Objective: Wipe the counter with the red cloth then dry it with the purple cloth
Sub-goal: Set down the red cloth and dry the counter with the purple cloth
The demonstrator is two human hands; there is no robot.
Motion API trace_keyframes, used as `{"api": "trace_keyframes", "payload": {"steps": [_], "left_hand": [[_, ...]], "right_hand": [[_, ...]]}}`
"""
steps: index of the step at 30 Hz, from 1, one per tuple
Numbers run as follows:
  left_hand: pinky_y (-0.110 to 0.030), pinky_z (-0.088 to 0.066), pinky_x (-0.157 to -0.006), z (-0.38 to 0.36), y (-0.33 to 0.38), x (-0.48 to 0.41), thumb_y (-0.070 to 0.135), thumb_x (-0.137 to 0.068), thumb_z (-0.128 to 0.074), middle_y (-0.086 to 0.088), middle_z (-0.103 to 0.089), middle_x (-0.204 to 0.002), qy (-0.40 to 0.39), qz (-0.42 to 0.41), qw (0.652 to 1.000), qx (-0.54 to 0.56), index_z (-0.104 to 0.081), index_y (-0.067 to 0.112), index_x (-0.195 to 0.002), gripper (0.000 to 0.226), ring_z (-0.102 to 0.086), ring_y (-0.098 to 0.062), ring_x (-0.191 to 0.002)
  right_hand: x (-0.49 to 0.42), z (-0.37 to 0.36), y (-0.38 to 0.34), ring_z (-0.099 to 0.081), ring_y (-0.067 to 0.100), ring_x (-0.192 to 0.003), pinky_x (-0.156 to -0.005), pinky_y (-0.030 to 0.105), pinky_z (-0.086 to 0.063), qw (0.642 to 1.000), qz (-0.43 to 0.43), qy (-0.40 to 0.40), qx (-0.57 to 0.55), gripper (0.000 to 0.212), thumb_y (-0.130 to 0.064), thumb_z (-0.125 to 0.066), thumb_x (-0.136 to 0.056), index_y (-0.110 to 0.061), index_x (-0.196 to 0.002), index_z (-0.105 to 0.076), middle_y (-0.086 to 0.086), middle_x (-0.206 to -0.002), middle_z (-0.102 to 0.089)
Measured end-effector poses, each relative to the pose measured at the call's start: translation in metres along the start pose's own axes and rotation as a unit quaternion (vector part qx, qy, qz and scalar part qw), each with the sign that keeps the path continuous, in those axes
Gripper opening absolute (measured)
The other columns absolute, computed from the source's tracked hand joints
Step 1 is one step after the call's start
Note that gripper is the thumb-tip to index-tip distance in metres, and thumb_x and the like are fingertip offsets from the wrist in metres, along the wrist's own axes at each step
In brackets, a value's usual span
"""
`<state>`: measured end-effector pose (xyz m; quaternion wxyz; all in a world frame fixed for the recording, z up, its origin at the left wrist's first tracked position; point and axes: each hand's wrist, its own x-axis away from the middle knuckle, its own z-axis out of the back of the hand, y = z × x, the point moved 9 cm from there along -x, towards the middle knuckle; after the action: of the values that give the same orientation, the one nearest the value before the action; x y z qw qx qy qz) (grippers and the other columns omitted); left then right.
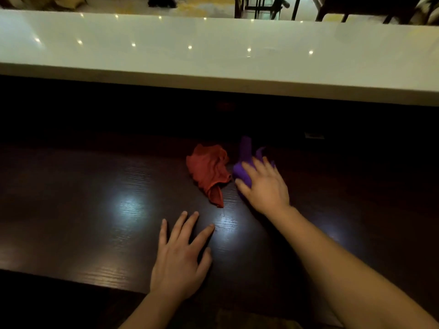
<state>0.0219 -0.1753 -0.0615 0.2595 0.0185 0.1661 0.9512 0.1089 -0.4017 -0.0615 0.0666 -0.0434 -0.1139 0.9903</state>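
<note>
Seemingly drying stage: right hand (263,184) grasping purple cloth (244,162) beside dropped red cloth (210,172); left hand (180,255) flat, released, on counter (83,210).

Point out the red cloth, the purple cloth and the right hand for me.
red cloth (209,170): head view, middle of the crumpled fabric.
purple cloth (244,153): head view, raised fold above the fingers.
right hand (266,186): head view, back of the hand, on the purple cloth.
</note>
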Motion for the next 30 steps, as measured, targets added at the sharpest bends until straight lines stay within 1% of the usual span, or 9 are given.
{"api": "trace_keyframes", "payload": {"steps": [3, 5, 9, 11, 15, 18, 24, 27, 30], "left_hand": [[-0.063, -0.021, -0.113, -0.001, 0.000, 0.000, 0.042, -0.085, -0.047, -0.008, -0.046, -0.149, 0.001, -0.003, 1.000, -0.001, -0.056, 0.035, -0.134, 0.050, -0.033, -0.028, -0.143], [-0.063, -0.021, -0.113, -0.002, -0.001, -0.001, 0.041, -0.085, -0.047, -0.008, -0.046, -0.149, 0.004, -0.005, 1.000, -0.001, -0.055, 0.035, -0.134, 0.050, -0.032, -0.028, -0.143], [-0.063, -0.021, -0.113, -0.003, -0.001, -0.002, 0.041, -0.085, -0.048, -0.008, -0.046, -0.149, 0.002, -0.004, 1.000, -0.008, -0.054, 0.035, -0.134, 0.050, -0.033, -0.029, -0.143], [-0.063, -0.020, -0.114, -0.005, -0.001, -0.001, 0.041, -0.085, -0.048, -0.008, -0.045, -0.149, -0.002, -0.002, 1.000, -0.011, -0.053, 0.035, -0.135, 0.050, -0.032, -0.029, -0.143], [-0.064, -0.023, -0.112, -0.003, 0.001, -0.002, 0.040, -0.084, -0.048, -0.009, -0.046, -0.148, -0.006, 0.001, 1.000, -0.012, -0.054, 0.034, -0.134, 0.051, -0.033, -0.029, -0.143], [-0.064, -0.023, -0.112, -0.003, 0.001, -0.001, 0.040, -0.084, -0.046, -0.010, -0.046, -0.148, -0.003, 0.001, 1.000, -0.013, -0.055, 0.033, -0.133, 0.050, -0.032, -0.029, -0.143], [-0.062, -0.018, -0.114, -0.006, 0.001, -0.003, 0.042, -0.086, -0.043, -0.010, -0.045, -0.148, 0.002, 0.007, 1.000, -0.024, -0.055, 0.032, -0.134, 0.051, -0.032, -0.030, -0.143], [-0.062, -0.016, -0.115, -0.005, 0.005, -0.003, 0.042, -0.087, -0.041, -0.011, -0.044, -0.149, -0.008, 0.009, 0.999, -0.036, -0.055, 0.031, -0.136, 0.052, -0.031, -0.030, -0.143], [-0.062, -0.016, -0.115, -0.003, 0.006, -0.002, 0.042, -0.087, -0.039, -0.011, -0.043, -0.150, -0.017, 0.016, 0.999, -0.043, -0.054, 0.031, -0.137, 0.053, -0.030, -0.030, -0.144]], "right_hand": [[0.075, -0.003, 0.002, -0.030, 0.024, -0.146, -0.117, 0.044, -0.027, 0.990, 0.133, -0.049, 0.011, 0.061, -0.066, -0.038, -0.091, -0.031, -0.140, -0.049, 0.001, -0.153, -0.042], [0.077, 0.008, 0.038, -0.034, 0.024, -0.144, -0.116, 0.047, -0.029, 0.987, 0.147, -0.045, 0.041, 0.064, -0.067, -0.037, -0.090, -0.029, -0.139, -0.051, 0.001, -0.152, -0.045], [0.044, 0.033, 0.121, -0.031, 0.031, -0.145, -0.119, 0.049, -0.022, 0.993, -0.110, 0.011, 0.049, 0.060, -0.054, -0.051, -0.092, -0.021, -0.142, -0.049, 0.011, -0.153, -0.042], [0.055, 0.028, 0.104, -0.031, 0.036, -0.144, -0.118, 0.052, -0.022, 0.988, -0.151, 0.017, 0.035, 0.060, -0.053, -0.053, -0.092, -0.018, -0.141, -0.050, 0.016, -0.151, -0.043], [0.121, -0.004, -0.017, -0.035, 0.034, -0.142, -0.116, 0.050, -0.027, 0.998, 0.062, 0.000, 0.027, 0.061, -0.060, -0.048, -0.087, -0.027, -0.138, -0.053, 0.009, -0.149, -0.047], [0.151, 0.001, -0.014, -0.033, 0.025, -0.145, -0.118, 0.045, -0.024, 0.983, 0.173, -0.040, 0.042, 0.062, -0.066, -0.046, -0.086, -0.037, -0.141, -0.046, -0.002, -0.154, -0.040], [0.157, 0.056, 0.211, -0.031, 0.033, -0.145, -0.115, 0.057, -0.029, 0.985, -0.168, 0.021, 0.042, 0.065, -0.063, -0.038, -0.093, -0.022, -0.141, -0.050, 0.012, -0.152, -0.042], [0.129, 0.054, 0.207, -0.025, 0.039, -0.145, -0.117, 0.055, -0.021, 0.966, -0.257, 0.028, 0.027, 0.062, -0.054, -0.047, -0.093, -0.016, -0.141, -0.049, 0.018, -0.154, -0.038], [0.111, 0.040, 0.132, -0.027, 0.041, -0.144, -0.117, 0.054, -0.023, 0.985, -0.173, 0.007, 0.004, 0.058, -0.052, -0.050, -0.095, -0.017, -0.141, -0.051, 0.019, -0.152, -0.040]]}}
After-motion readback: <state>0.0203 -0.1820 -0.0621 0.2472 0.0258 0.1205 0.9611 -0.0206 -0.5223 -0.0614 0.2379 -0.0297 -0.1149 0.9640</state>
